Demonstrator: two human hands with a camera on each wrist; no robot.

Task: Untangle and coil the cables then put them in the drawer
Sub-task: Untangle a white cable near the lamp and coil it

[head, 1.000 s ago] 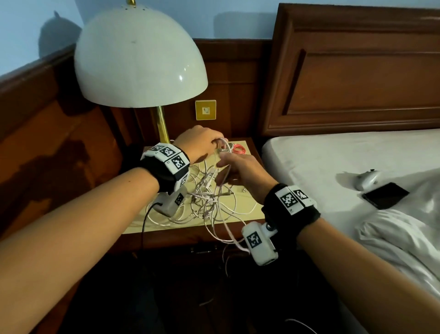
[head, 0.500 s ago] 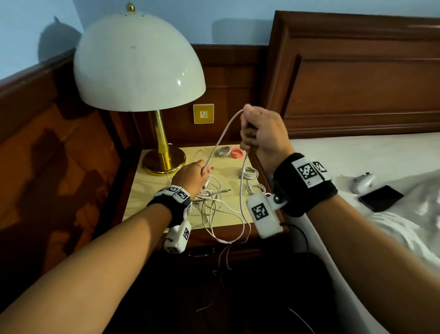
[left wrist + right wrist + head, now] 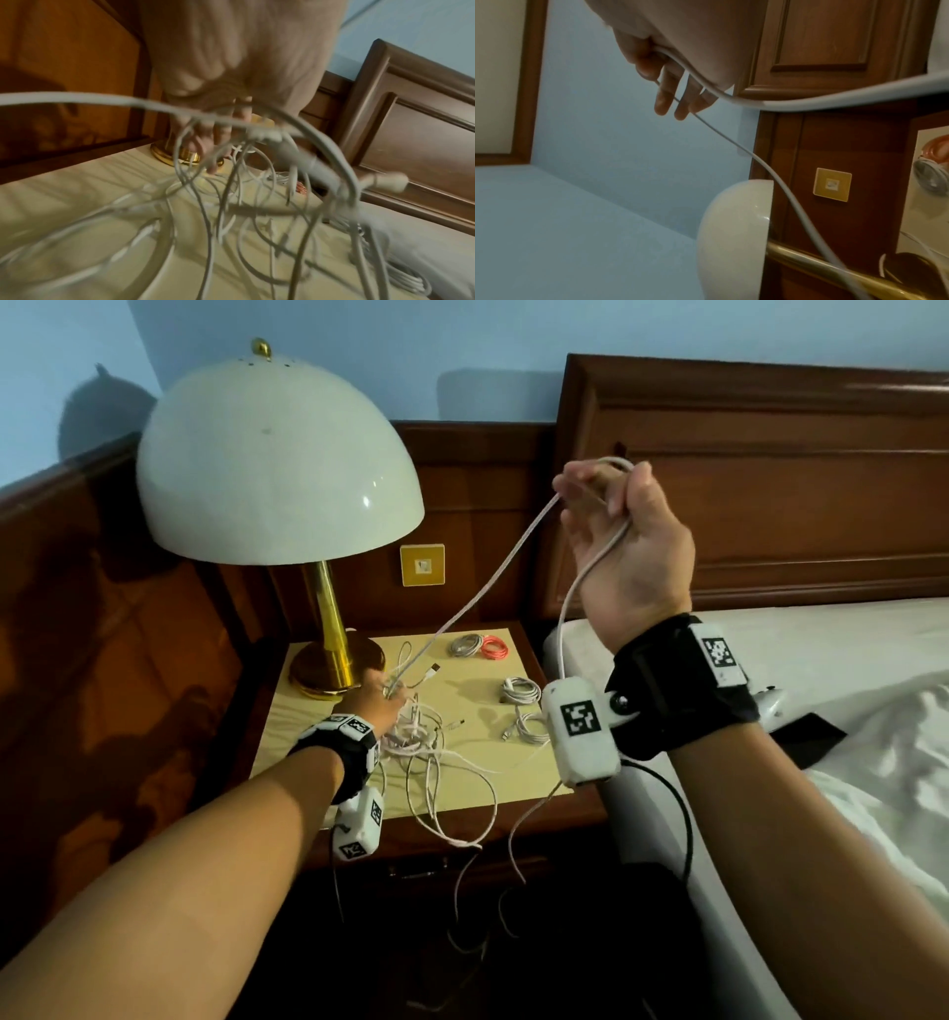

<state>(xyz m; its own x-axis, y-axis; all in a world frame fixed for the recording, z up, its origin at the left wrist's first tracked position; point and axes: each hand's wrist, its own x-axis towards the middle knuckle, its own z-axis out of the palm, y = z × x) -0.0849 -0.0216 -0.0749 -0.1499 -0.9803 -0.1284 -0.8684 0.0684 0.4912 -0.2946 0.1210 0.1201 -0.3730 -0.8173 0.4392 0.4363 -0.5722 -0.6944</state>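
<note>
A tangle of white cables (image 3: 426,747) lies on the nightstand's yellow top (image 3: 308,742), with loops hanging over its front edge. My right hand (image 3: 590,490) is raised high in front of the headboard, fingers curled round one white cable (image 3: 493,577) that loops over it. That cable runs taut down-left to my left hand (image 3: 387,695), which pinches it at the tangle beside the lamp base. In the right wrist view the cable (image 3: 782,186) crosses the right hand's (image 3: 672,97) palm. The left wrist view shows the blurred tangle (image 3: 231,203) under the left hand (image 3: 218,146).
A domed lamp (image 3: 277,464) with a brass base stands back left. A grey coil (image 3: 466,645), a red coil (image 3: 494,649) and two white coils (image 3: 521,689) lie on the right. The drawer front (image 3: 416,870) is below. The bed (image 3: 821,660) adjoins on the right.
My right hand has risen up and right, drawing one cable out of the tangle. My left hand dropped from the back of the top to the tangle and stays there.
</note>
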